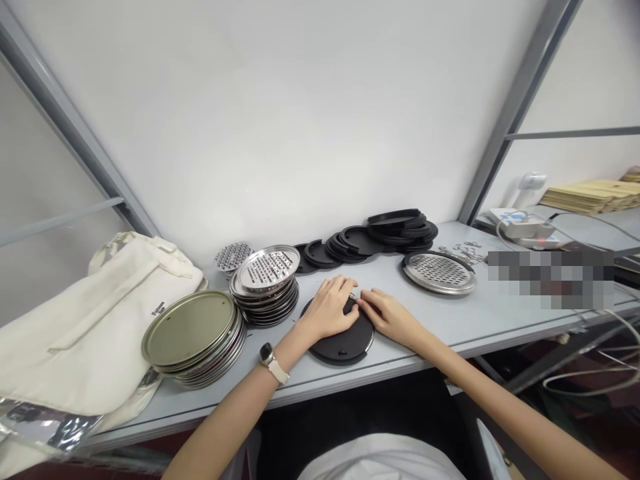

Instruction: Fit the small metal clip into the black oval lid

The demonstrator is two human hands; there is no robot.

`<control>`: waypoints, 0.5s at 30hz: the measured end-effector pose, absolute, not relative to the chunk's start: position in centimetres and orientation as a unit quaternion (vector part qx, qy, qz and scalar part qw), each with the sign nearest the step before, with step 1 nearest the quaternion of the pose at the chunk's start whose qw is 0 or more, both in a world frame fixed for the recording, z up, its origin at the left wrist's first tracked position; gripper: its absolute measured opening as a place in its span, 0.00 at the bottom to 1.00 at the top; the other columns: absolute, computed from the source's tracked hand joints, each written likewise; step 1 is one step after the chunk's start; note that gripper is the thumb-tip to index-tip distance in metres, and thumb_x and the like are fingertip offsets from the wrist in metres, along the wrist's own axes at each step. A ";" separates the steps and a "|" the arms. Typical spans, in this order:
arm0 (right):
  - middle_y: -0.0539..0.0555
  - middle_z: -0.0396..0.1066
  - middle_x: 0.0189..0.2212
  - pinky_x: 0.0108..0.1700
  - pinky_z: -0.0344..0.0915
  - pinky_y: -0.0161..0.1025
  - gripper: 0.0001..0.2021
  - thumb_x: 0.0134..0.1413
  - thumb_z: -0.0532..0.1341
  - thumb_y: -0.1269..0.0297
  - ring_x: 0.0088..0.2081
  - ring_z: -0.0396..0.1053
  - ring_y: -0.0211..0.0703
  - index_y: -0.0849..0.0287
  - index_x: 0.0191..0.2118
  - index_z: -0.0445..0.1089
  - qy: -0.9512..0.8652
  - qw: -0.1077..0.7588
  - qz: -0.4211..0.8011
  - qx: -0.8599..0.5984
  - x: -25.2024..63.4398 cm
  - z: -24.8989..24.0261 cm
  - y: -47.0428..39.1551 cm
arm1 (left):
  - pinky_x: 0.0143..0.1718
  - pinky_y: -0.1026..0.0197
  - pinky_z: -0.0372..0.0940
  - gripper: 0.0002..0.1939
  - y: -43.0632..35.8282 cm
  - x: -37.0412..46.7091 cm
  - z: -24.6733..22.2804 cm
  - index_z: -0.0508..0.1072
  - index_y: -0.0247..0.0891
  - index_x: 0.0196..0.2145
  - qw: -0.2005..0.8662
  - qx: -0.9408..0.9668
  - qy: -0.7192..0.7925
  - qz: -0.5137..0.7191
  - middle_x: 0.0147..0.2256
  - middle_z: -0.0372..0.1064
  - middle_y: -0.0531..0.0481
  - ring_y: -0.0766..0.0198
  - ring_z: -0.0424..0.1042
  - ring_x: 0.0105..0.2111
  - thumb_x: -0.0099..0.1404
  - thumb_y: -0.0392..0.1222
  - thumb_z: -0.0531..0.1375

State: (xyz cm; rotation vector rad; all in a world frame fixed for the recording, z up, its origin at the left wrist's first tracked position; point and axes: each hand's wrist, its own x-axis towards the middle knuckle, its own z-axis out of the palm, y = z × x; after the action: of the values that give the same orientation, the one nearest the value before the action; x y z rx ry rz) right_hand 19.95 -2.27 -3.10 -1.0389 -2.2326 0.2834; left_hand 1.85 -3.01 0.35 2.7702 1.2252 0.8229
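A round black disc [343, 341] with a shiny rim lies flat near the table's front edge. My left hand [330, 308] rests on its upper left part, fingers spread and palm down. At the disc's upper right edge, the fingers of my right hand [387, 317] are pressed together by a small metal piece [353, 297], too small to make out well. To the left stand a stack of metal graters [267, 270] and a pile of round plates with an olive green one [193, 330] on top. A perforated metal disc [440, 270] in a black ring lies to the right.
Black rings [360, 240] lie heaped along the wall. Small metal clips [467, 252] are scattered at the back right. Cream cloth bags [100, 320] cover the left end. A white device [525, 223] with cables stands at right.
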 end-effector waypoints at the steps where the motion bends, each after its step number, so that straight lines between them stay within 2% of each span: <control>1: 0.50 0.61 0.25 0.31 0.59 0.36 0.11 0.64 0.48 0.65 0.26 0.63 0.40 0.57 0.32 0.63 -0.852 0.325 0.108 -0.396 19.9 -3.1 -2.2 | 0.48 0.53 0.58 0.13 -2.9 1.8 0.3 0.61 0.38 0.44 0.004 0.884 0.388 0.262 0.44 0.62 0.45 0.55 0.63 0.45 0.61 0.36 0.55; 8: 0.51 0.62 0.25 0.31 0.60 0.36 0.12 0.65 0.47 0.64 0.27 0.64 0.40 0.57 0.32 0.63 -0.852 0.322 0.116 -0.396 19.8 -3.1 -2.3 | 0.48 0.55 0.59 0.07 -2.5 1.7 -0.1 0.62 0.38 0.40 0.017 0.887 0.373 0.270 0.41 0.65 0.47 0.57 0.65 0.43 0.63 0.36 0.55; 15: 0.51 0.63 0.25 0.32 0.60 0.37 0.13 0.66 0.46 0.62 0.27 0.64 0.41 0.57 0.32 0.62 -0.851 0.324 0.121 -0.395 19.8 -3.2 -2.3 | 0.48 0.56 0.59 0.08 -2.4 1.7 -0.1 0.62 0.38 0.41 0.033 0.892 0.356 0.276 0.41 0.66 0.48 0.58 0.65 0.43 0.62 0.34 0.55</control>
State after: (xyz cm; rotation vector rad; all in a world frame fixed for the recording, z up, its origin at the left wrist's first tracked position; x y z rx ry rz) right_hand 19.81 -2.30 -3.16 -1.0355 -2.2320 0.3171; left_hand 1.70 -2.35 -0.09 2.7463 1.0948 0.8482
